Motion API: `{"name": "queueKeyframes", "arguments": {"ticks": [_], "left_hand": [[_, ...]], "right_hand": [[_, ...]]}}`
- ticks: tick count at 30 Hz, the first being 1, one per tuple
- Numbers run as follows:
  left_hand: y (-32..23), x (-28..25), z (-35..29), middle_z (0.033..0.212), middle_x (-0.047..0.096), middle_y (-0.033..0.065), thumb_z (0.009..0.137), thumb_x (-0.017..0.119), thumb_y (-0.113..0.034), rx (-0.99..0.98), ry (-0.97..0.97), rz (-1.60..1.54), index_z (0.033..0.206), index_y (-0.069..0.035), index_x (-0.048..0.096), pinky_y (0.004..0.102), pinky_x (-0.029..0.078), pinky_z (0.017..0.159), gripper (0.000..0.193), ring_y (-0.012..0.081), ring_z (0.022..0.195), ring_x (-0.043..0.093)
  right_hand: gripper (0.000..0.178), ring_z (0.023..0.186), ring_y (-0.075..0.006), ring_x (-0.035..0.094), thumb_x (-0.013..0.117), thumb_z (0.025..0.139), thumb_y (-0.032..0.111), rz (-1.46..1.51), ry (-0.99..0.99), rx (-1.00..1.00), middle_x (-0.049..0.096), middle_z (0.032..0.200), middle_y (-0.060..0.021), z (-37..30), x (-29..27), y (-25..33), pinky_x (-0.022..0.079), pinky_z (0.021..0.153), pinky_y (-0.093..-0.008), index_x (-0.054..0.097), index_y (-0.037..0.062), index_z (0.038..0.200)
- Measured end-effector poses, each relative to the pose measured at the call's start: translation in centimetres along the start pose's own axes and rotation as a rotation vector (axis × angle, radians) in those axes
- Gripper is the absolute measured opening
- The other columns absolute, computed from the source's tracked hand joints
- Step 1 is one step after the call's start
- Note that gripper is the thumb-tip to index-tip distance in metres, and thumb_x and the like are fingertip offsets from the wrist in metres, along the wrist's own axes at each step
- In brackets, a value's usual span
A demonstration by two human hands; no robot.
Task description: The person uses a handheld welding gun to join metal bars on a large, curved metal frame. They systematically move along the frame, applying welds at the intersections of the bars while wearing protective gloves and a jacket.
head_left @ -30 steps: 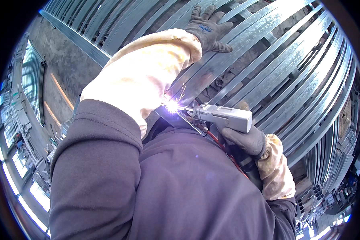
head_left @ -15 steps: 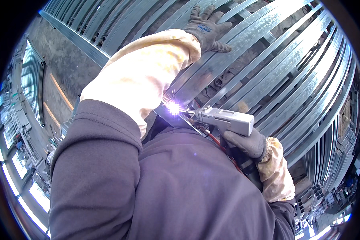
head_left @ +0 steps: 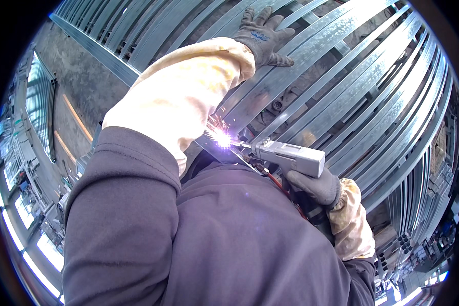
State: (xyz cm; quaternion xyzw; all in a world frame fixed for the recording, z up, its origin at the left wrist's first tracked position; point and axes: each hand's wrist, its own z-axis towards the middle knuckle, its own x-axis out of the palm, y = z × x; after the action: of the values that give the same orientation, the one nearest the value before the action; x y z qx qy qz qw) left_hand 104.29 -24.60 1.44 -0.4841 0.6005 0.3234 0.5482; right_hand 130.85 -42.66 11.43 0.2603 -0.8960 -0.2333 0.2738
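My left hand (head_left: 263, 39), in a grey work glove, lies flat with fingers spread on the galvanized metal bars (head_left: 324, 45). My right hand (head_left: 317, 187), gloved alike, is wrapped around the grip of a silver, box-bodied welding gun (head_left: 295, 157). The gun's thin nozzle points left, its tip at a bright violet-white glare (head_left: 222, 139) on the metal near my body. Orange sparks fly up and left from that spot. The glare hides the nozzle's very end and the joint beneath. A red hose (head_left: 275, 180) runs below the gun.
More long metal bars curve away on the right, with gaps between them. A long metal edge (head_left: 94, 48) bounds the bars at upper left, beside the concrete floor (head_left: 79, 64). Two orange strips (head_left: 78, 118) and a stack of metal profiles (head_left: 40, 104) lie farther left.
The welding gun and my right hand have shifted very slightly right and down. More orange sparks now spray up and left from the glare. My left hand stays in place.
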Motion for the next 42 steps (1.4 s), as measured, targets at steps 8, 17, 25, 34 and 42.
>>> {"name": "queueKeyframes", "arguments": {"ticks": [8, 17, 25, 34, 42], "left_hand": [[-0.1, 0.4, 0.1, 0.166, 0.025, 0.0123, 0.080, 0.062, -0.077, 0.002, -0.015, -0.017, 0.154, -0.033, 0.040, 0.0578, 0.002, 0.123, 0.089, 0.0350, 0.156, 0.009], [-0.4, -0.2, 0.1, 0.166, 0.025, 0.0122, 0.081, 0.062, -0.076, -0.017, 0.027, 0.000, 0.155, -0.033, 0.039, 0.0573, 0.002, 0.123, 0.089, 0.0346, 0.156, 0.009], [-0.3, 0.1, -0.2, 0.167, 0.024, 0.0104, 0.082, 0.061, -0.077, -0.002, -0.006, -0.050, 0.155, -0.032, 0.038, 0.0564, 0.000, 0.124, 0.089, 0.0334, 0.157, 0.007], [-0.5, 0.5, 0.2, 0.167, 0.023, 0.0099, 0.082, 0.058, -0.079, -0.025, 0.010, 0.021, 0.155, -0.033, 0.038, 0.0565, 0.001, 0.124, 0.088, 0.0334, 0.157, 0.008], [-0.5, -0.2, 0.1, 0.167, 0.025, 0.0102, 0.082, 0.056, -0.080, -0.011, 0.006, 0.028, 0.155, -0.033, 0.038, 0.0575, 0.000, 0.124, 0.089, 0.0336, 0.157, 0.008]], "right_hand": [[0.048, 0.081, -0.0095, 0.060, 0.066, 0.098, 0.024, 0.021, 0.015, -0.001, 0.066, 0.095, -0.0034, -0.3, 0.0, 0.3, 0.052, 0.070, -0.0276, 0.054, 0.0030, 0.139], [0.045, 0.078, -0.0090, 0.061, 0.064, 0.098, 0.023, 0.010, -0.002, -0.001, 0.067, 0.094, -0.0037, -0.7, 0.1, 0.4, 0.053, 0.069, -0.0274, 0.055, 0.0016, 0.137], [0.050, 0.086, -0.0102, 0.061, 0.066, 0.098, 0.023, -0.048, -0.016, -0.040, 0.067, 0.102, -0.0044, -0.7, -0.2, -1.0, 0.052, 0.075, -0.0272, 0.052, 0.0016, 0.141], [0.053, 0.098, -0.0144, 0.062, 0.065, 0.098, 0.020, -0.009, 0.005, -0.040, 0.068, 0.111, -0.0071, -2.9, -0.1, 0.6, 0.051, 0.087, -0.0310, 0.048, 0.0022, 0.146], [0.053, 0.097, -0.0131, 0.062, 0.064, 0.099, 0.020, 0.022, 0.048, -0.176, 0.068, 0.107, -0.0064, 0.4, 1.1, 3.3, 0.051, 0.087, -0.0299, 0.047, 0.0014, 0.145]]}}
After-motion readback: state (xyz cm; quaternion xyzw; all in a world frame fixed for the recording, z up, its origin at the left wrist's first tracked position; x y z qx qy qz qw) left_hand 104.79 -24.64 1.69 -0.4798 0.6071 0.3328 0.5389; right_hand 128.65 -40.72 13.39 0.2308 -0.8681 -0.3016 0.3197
